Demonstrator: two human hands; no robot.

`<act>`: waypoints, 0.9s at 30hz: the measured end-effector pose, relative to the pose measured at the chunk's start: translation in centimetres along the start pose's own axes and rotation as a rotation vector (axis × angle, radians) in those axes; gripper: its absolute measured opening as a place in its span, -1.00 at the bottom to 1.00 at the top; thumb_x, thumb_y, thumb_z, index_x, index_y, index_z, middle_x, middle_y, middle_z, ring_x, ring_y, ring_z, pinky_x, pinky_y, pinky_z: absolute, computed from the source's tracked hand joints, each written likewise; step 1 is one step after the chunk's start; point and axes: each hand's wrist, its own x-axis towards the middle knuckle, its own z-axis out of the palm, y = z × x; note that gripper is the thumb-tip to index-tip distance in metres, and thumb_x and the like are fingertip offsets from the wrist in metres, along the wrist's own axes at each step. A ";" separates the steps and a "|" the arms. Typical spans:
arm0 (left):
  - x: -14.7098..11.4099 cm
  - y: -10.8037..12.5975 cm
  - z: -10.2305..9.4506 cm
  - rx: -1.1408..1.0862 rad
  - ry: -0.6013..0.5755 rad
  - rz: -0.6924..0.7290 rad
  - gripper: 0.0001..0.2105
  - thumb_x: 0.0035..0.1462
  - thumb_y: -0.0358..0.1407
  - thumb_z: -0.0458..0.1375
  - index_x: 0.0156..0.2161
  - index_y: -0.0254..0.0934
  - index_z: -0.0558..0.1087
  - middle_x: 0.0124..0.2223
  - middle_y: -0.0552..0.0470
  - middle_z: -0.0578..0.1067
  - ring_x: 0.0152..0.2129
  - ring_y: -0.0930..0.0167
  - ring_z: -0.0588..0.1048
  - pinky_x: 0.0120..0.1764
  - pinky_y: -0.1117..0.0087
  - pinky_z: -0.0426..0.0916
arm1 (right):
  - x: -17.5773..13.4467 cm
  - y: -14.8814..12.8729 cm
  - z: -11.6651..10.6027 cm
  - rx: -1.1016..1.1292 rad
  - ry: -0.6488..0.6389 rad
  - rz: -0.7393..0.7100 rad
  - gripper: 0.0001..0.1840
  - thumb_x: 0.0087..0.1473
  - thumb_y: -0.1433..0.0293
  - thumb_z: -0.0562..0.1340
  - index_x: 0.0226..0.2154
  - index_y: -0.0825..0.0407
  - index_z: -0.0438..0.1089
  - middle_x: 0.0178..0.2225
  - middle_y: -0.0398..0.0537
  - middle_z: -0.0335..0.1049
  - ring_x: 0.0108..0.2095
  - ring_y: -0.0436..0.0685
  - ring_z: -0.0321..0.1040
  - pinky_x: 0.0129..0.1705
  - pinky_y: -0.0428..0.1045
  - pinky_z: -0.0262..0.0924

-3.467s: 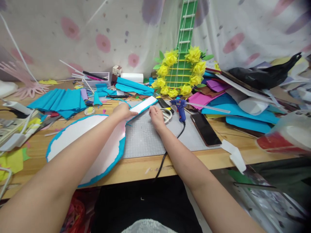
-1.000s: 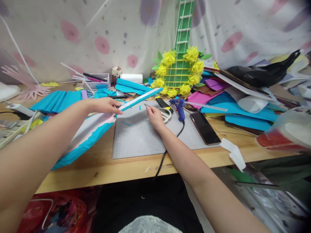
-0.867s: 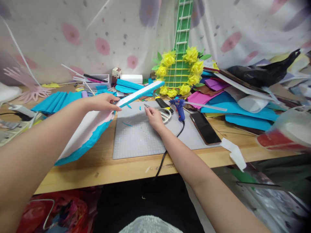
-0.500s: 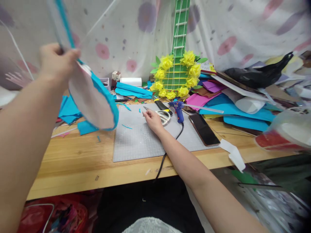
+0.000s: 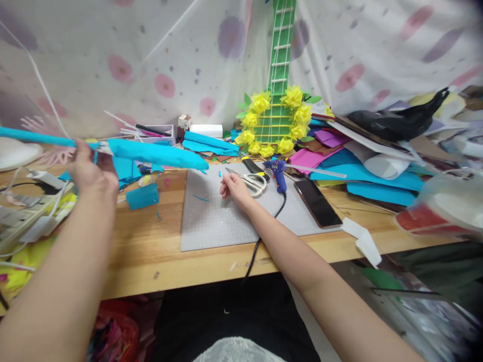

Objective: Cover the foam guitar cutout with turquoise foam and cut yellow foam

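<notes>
My left hand [image 5: 94,168] is closed round the narrow neck of a blue paper-covered guitar shape [image 5: 158,153]. It is held almost level above the left side of the table, with its wide body pointing right and seen nearly edge-on. A white patch shows where the neck joins the body. My right hand [image 5: 236,187] rests over the grey cutting mat [image 5: 215,226] with its fingers curled in; anything inside them is hidden. Directly beside it lie scissors with white handles [image 5: 257,185]. A yellow-and-black cutter [image 5: 256,168] and a blue glue gun [image 5: 278,176] lie just beyond.
A green paper guitar [image 5: 277,115] ringed with yellow flowers stands against the curtain. A phone [image 5: 317,202] lies on the mat's right edge. Coloured sheets [image 5: 381,191] are piled at right near a clear bucket [image 5: 437,206]. A power strip [image 5: 33,216] sits at left.
My left hand has lowered the blue guitar shape and tipped it from upright to nearly level, so its white face no longer shows. My right hand stays beside the scissors.
</notes>
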 end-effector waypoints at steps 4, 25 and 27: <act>-3.2 -3.4 -1.4 -0.087 -0.224 0.018 -0.76 0.21 -0.29 -0.12 -0.06 -0.08 0.28 0.09 0.25 0.41 0.13 0.51 0.26 -0.01 0.41 0.35 | 0.1 -0.5 0.8 0.261 -0.089 0.243 -0.49 0.06 -0.13 0.02 -0.33 0.00 0.15 -0.56 -0.06 0.39 -0.55 0.09 0.40 -0.55 -0.02 0.32; -6.0 1.5 -3.9 0.823 -0.602 0.355 -0.56 -0.15 0.02 0.25 -0.23 -0.26 0.44 -0.10 -0.10 0.52 -0.12 0.17 0.46 -0.10 0.18 0.35 | 3.4 -2.4 -2.1 0.249 0.110 -0.030 -0.72 0.06 0.32 0.19 -0.14 -0.01 0.22 -0.30 -0.15 0.35 -0.44 -0.05 0.30 -0.41 -0.08 0.30; -5.6 1.1 -3.1 0.870 -0.715 0.402 -0.39 -0.30 -0.01 0.34 -0.09 -0.25 0.41 0.04 -0.12 0.46 0.00 0.11 0.38 -0.03 0.20 0.31 | 3.7 -2.5 -2.0 0.223 0.097 -0.035 -0.69 0.03 0.30 0.21 -0.14 -0.02 0.23 -0.27 -0.14 0.36 -0.41 -0.05 0.30 -0.39 -0.09 0.29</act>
